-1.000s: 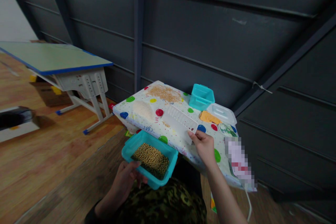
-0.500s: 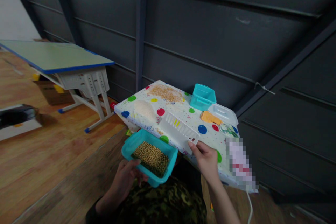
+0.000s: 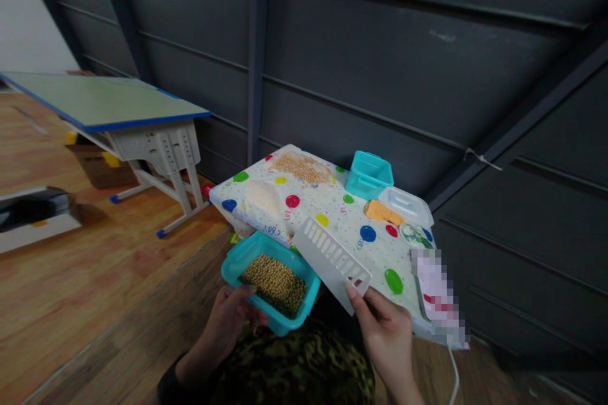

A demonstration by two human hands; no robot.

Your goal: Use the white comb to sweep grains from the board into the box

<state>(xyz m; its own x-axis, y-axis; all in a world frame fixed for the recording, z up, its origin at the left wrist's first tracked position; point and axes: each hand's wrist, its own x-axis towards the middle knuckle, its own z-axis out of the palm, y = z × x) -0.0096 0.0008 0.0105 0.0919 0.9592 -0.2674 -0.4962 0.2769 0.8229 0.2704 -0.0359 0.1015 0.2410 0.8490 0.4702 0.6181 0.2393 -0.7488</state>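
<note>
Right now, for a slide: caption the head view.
Left hand holds teal plastic tub of beans; right hand holds white slotted plastic scraper.

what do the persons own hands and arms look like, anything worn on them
Both hands are bare: the left hand and right hand show no gloves, rings or watch. The forearms are uncovered too. A dark sleeve edge shows near the left elbow. Below them is camouflage-patterned clothing in green and brown.

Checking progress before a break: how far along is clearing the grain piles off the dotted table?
Done: yellow beans lie in the teal tub, held by the left hand at the table edge. In hand: the right hand holds the white slotted scraper. Left: a white rice pile and a brown grain pile sit on the table.
</note>
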